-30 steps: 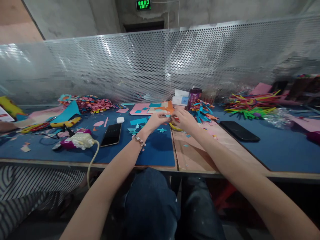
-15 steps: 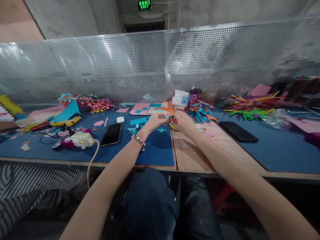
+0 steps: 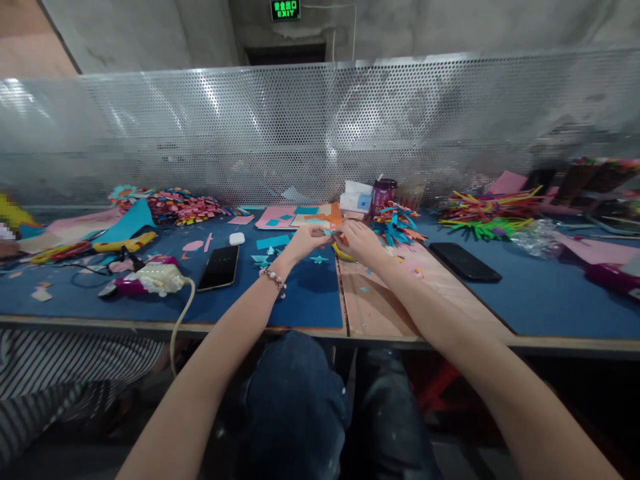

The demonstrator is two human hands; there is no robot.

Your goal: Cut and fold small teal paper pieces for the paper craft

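Observation:
My left hand [image 3: 304, 243], with a beaded bracelet on its wrist, is closed in a pinch on a small piece of light blue paper [image 3: 329, 233]. Right beside it, my right hand [image 3: 359, 240] is closed around what look like small scissors [image 3: 344, 254]; only a yellow curved part shows below the fingers, and the blades are hidden. Under the hands lies a blue star-like paper cutout [image 3: 319, 259]. Left of it are more blue paper cutouts [image 3: 263, 259] and a blue paper strip [image 3: 273, 242].
A phone [image 3: 219, 268], a white earbud case [image 3: 237, 238] and a power strip [image 3: 155, 278] lie to the left. Coloured paper sheets [image 3: 275, 218], a tissue pack [image 3: 355, 201] and a purple cup [image 3: 384, 197] stand behind. Another phone [image 3: 464, 261] is at right, before a perforated metal screen [image 3: 280, 127].
The whole view has shifted slightly, so things appear a little further left. Both hands stay together at the small blue paper, with only slight finger movement.

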